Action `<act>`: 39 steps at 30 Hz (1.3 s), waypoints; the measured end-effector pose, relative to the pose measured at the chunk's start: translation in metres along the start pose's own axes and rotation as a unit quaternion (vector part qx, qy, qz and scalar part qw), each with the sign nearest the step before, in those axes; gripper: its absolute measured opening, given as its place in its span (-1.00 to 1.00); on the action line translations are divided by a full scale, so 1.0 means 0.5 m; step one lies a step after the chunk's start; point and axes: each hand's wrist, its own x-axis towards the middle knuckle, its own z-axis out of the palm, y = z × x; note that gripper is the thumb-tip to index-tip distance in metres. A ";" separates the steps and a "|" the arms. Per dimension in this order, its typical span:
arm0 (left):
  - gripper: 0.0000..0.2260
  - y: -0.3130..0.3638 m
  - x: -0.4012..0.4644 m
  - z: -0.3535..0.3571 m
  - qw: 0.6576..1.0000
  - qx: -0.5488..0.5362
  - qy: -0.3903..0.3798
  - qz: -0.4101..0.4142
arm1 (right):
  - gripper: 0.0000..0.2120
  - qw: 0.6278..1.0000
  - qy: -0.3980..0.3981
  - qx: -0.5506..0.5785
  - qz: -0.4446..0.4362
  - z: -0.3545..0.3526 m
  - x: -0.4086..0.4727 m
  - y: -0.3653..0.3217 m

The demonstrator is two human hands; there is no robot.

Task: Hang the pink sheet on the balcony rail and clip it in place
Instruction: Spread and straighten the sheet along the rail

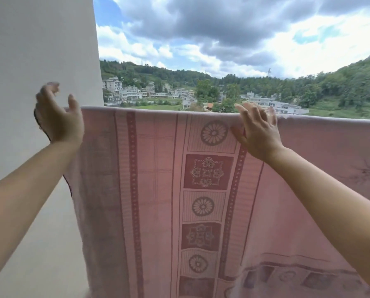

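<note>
The pink sheet (158,179), patterned with darker flower squares and stripes, hangs draped over the balcony rail, which it hides completely. Its top fold runs level across the view. My left hand (57,117) is at the sheet's left edge by the wall, fingers spread and curved, holding nothing. My right hand (257,130) lies flat with spread fingers on the cloth at the top fold, near the middle. No clip is in view.
A white wall (40,50) stands close on the left, next to the sheet's edge. Beyond the rail lie open air, distant buildings (137,91), wooded hills and a cloudy sky. The sheet continues out of view to the right.
</note>
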 end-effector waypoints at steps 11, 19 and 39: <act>-0.46 0.177 -0.311 0.136 0.838 0.192 -0.285 0.423 | -0.41 0.992 -0.105 -0.070 -0.012 0.061 -0.197 0.126; -0.56 0.065 -0.835 0.148 0.697 0.182 -0.488 0.492 | -0.51 0.779 -0.610 0.011 0.143 0.157 -0.710 0.360; -0.40 0.847 -1.570 0.464 0.564 -0.075 -0.711 0.414 | -0.49 0.793 -0.353 -0.103 0.485 -0.080 -1.130 0.903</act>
